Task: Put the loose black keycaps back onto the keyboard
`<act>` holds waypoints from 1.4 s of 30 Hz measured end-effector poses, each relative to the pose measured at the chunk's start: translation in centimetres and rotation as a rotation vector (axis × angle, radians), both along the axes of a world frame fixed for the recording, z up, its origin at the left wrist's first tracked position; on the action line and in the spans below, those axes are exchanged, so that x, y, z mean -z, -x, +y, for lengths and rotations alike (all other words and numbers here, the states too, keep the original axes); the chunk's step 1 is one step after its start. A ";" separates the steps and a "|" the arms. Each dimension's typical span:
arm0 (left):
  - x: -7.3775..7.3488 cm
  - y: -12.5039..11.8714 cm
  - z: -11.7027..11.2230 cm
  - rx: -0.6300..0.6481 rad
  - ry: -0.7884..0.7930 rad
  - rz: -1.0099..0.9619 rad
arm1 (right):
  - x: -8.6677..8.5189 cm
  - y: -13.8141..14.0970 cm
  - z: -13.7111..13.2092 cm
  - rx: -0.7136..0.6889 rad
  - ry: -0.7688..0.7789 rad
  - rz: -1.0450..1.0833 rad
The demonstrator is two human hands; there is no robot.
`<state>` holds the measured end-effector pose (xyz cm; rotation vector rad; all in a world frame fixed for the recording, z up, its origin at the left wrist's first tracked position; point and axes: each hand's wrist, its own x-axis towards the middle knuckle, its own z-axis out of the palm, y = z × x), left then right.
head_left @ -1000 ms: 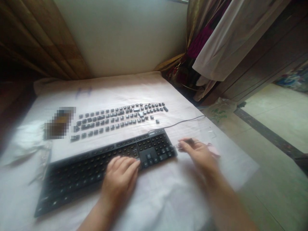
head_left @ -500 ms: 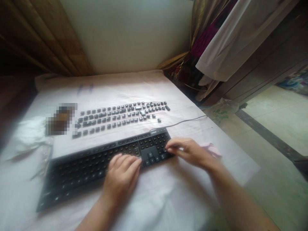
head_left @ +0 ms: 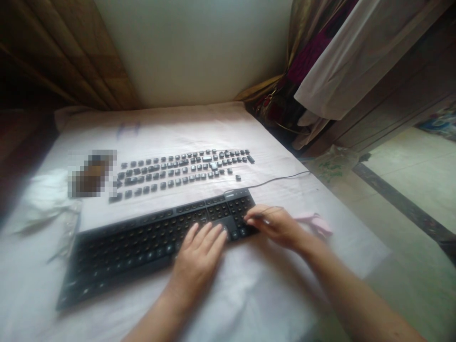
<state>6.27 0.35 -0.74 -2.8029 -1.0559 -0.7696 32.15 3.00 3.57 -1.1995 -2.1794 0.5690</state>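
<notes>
A black keyboard (head_left: 142, 237) lies slantwise on the white cloth, most of its keycaps off and small brownish key mounts showing. Some keys remain along its front row. My left hand (head_left: 201, 249) lies palm down over the keyboard's front edge, fingers stretched out beside the arrow keys. At the right end, my right hand (head_left: 276, 225) is pinched over the number pad, gripping a thin dark tool (head_left: 261, 217) whose kind I cannot make out. Behind the keyboard, loose keycaps (head_left: 171, 173) are set out in rows, a few larger pale ones among them.
The keyboard's cable (head_left: 274, 179) runs right across the cloth (head_left: 221, 299). A pink object (head_left: 317, 223) lies beyond my right wrist. At left are a blurred-out brown item (head_left: 92, 175) and a crumpled pale bag (head_left: 39, 194). Hanging clothes (head_left: 331, 71) and tiled floor are at right.
My left hand has slid right along the keyboard and its fingers have straightened towards the arrow keys. My right hand stays at the number pad. The view has shifted slightly.
</notes>
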 end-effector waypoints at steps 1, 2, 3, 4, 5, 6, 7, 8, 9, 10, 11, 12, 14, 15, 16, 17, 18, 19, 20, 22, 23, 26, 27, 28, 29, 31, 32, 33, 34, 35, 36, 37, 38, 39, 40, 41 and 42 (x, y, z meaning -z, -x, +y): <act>0.2 0.0 0.1 0.001 -0.004 -0.001 | 0.1 0.0 -0.1 0.006 -0.009 0.004; 0.3 0.1 0.1 0.002 -0.007 -0.002 | 0.2 0.1 -0.2 0.010 -0.017 0.007; 0.4 0.1 0.2 0.004 -0.008 -0.006 | 0.3 0.1 -0.2 0.013 -0.025 0.014; 0.5 0.2 0.2 0.005 -0.007 -0.011 | 0.4 0.2 -0.2 0.017 -0.031 0.024; 0.5 0.2 0.2 0.008 -0.008 -0.016 | 0.5 0.2 -0.3 0.025 -0.033 0.036; 0.6 0.2 0.2 0.008 -0.007 -0.020 | 0.6 0.2 -0.3 0.038 -0.031 0.050; 0.6 0.2 0.2 0.007 -0.007 -0.024 | 0.6 0.2 -0.4 0.057 -0.024 0.070; 0.7 0.2 0.2 0.006 -0.006 -0.024 | 0.5 0.2 -0.5 0.086 -0.013 0.097; 0.7 0.1 0.1 0.006 -0.006 -0.025 | 0.3 0.2 -0.7 0.127 -0.001 0.130; 0.7 0.1 0.1 0.005 -0.005 -0.028 | 0.0 0.2 -0.9 0.175 0.007 0.166; 0.7 0.1 0.1 0.004 -0.002 -0.032 | -0.2 0.2 -1.0 0.221 0.009 0.202; 0.8 0.1 0.1 0.003 0.001 -0.036 | -0.5 0.3 -1.1 0.256 0.006 0.231; 0.8 0.2 0.2 0.003 0.005 -0.040 | -0.7 0.5 -1.2 0.262 0.003 0.248; 0.8 0.2 0.2 0.004 0.004 -0.040 | -0.6 0.7 -1.2 0.235 0.005 0.239; 0.8 0.2 0.2 0.005 0.002 -0.038 | -0.5 0.9 -1.2 0.198 0.008 0.225; 0.8 0.2 0.2 0.007 -0.001 -0.036 | -0.2 1.1 -1.2 0.164 0.007 0.208; 0.8 0.3 0.2 0.007 -0.002 -0.034 | 0.1 1.3 -1.1 0.136 0.002 0.192; 0.8 0.3 0.2 0.007 -0.001 -0.032 | 0.3 1.4 -1.0 0.115 -0.010 0.177; 0.8 0.3 0.1 0.006 0.001 -0.029 | 0.6 1.6 -1.0 0.097 -0.025 0.164; 0.6 0.3 0.0 0.005 0.014 -0.021 | 0.9 1.7 -0.8 0.068 -0.050 0.139; 0.5 0.2 0.0 0.002 0.023 -0.017 | 1.0 1.7 -0.8 0.053 -0.059 0.128; 0.2 -0.3 -0.1 -0.015 0.048 -0.014 | 0.8 1.7 -0.6 0.016 -0.080 0.093; 0.0 -0.6 -0.1 -0.021 0.054 -0.015 | 0.7 1.7 -0.5 0.004 -0.089 0.082; -0.1 -0.9 0.0 -0.024 0.060 -0.018 | 0.6 1.7 -0.4 -0.007 -0.097 0.072; -0.2 -1.3 0.1 -0.027 0.065 -0.020 | 0.5 1.7 -0.3 -0.020 -0.103 0.063; -0.4 -2.0 0.4 -0.027 0.072 -0.019 | 0.3 1.7 -0.1 -0.050 -0.108 0.046; -0.4 -2.3 0.6 -0.024 0.073 -0.016 | 0.2 1.6 0.1 -0.063 -0.105 0.035; -0.5 -2.6 0.7 -0.019 0.073 -0.012 | 0.1 1.6 0.2 -0.076 -0.099 0.024; -0.5 -2.7 0.8 -0.015 0.073 -0.011 | 0.0 1.6 0.4 -0.088 -0.091 0.014; -0.5 -2.9 0.9 -0.011 0.071 -0.012 | -0.1 1.5 0.6 -0.102 -0.079 0.007; -0.5 -2.9 1.0 -0.008 0.069 -0.015 | -0.2 1.4 0.7 -0.116 -0.065 0.007; -0.4 -2.9 1.0 -0.005 0.068 -0.017 | -0.3 1.3 0.8 -0.130 -0.048 0.014; -0.4 -2.9 1.0 -0.004 0.069 -0.020 | -0.4 1.2 0.9 -0.140 -0.029 0.030; -0.3 -2.9 1.0 -0.003 0.070 -0.024 | -0.6 1.1 0.9 -0.138 -0.005 0.053; -0.3 -2.8 1.0 -0.003 0.073 -0.028 | -0.8 1.0 0.9 -0.122 0.025 0.083; -0.3 -2.8 1.0 -0.002 0.076 -0.030 | -1.0 0.9 0.9 -0.096 0.063 0.117; -0.3 -2.8 0.9 -0.004 0.082 -0.031 | -1.1 0.9 0.7 -0.065 0.107 0.152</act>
